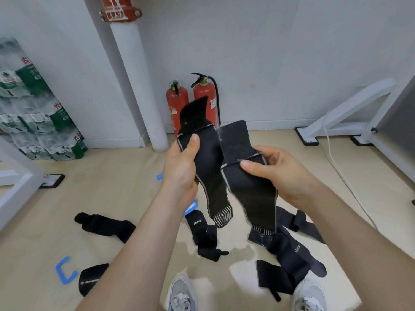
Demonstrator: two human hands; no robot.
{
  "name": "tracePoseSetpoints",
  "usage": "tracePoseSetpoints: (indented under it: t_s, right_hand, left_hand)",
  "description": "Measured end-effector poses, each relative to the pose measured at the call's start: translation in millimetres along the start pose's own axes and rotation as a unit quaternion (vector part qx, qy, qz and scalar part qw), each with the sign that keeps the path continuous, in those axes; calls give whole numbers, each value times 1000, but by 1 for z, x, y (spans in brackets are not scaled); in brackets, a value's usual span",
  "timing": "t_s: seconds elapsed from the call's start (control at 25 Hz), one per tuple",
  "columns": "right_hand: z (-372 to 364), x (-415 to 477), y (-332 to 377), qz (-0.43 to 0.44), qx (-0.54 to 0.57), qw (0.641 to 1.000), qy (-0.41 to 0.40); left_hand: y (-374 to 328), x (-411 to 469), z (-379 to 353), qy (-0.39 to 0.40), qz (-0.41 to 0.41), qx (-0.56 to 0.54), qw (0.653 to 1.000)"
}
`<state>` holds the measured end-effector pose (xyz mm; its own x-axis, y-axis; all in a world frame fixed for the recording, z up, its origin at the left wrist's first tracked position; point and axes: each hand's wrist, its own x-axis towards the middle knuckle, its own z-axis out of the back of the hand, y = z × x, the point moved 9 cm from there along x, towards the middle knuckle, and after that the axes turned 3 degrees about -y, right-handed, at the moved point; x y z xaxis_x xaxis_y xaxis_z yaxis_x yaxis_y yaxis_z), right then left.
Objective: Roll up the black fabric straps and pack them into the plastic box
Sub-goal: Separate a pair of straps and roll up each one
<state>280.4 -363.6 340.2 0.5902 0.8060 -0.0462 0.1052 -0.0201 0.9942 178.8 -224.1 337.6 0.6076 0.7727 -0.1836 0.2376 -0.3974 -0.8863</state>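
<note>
My left hand (183, 163) grips a black fabric strap (207, 167) near its upper end, thumb on the front; the strap hangs down to a striped end. My right hand (277, 170) pinches a second black strap (250, 182) just below its Velcro tab, held upright beside the first. Both straps are raised at chest height above the floor. Several more black straps lie on the floor below: one at the left (104, 225), one in the middle (205, 236), a tangled heap at the right (287, 254), one at the lower left (91, 278). No plastic box is in view.
Two red fire extinguishers (190, 102) stand against the far wall beside a white pipe (140, 86). Packs of water bottles (33, 108) lean at the left. White table legs (345, 113) and a cable stand at the right. Blue tape marks (64, 271) the floor. My shoes (182, 295) show at the bottom.
</note>
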Motion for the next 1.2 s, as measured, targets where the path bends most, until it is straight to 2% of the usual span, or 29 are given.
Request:
tracePoseSetpoints:
  t_s: [0.16, 0.36, 0.48, 0.64, 0.72, 0.84, 0.96, 1.0, 1.08, 1.2]
  right_hand:
    - [-10, 3, -4, 27, -37, 999, 3]
    - [-10, 4, -3, 45, -17, 998, -33]
    - [-14, 4, -2, 33, 17, 999, -1]
    - [-6, 1, 9, 62, 46, 997, 15]
    - [-10, -3, 11, 50, 35, 996, 64]
    - [-26, -14, 3, -9, -4, 982, 187]
    - [-26, -14, 3, -16, 17, 981, 194]
    - [-22, -11, 4, -13, 33, 984, 175]
    - [-15, -7, 6, -10, 65, 989, 136]
    - [-31, -7, 0, -24, 97, 984, 149]
  left_hand:
    - [6, -4, -10, 26, 4, 17, 1000]
    - [9, -9, -24, 69, 24, 2, 997]
    - [6, -6, -24, 76, 14, 32, 997]
    - [2, -1, -18, 109, 0, 97, 989]
    - [-3, 3, -11, 85, -19, 97, 991]
    - [-14, 7, -1, 48, -26, -16, 998]
    - [-13, 10, 1, 60, 2, -178, 982]
    - [-11, 13, -5, 100, 17, -217, 971]
    - [-13, 14, -27, 243, 14, -317, 917]
    - [-11, 27, -27, 260, -28, -327, 908]
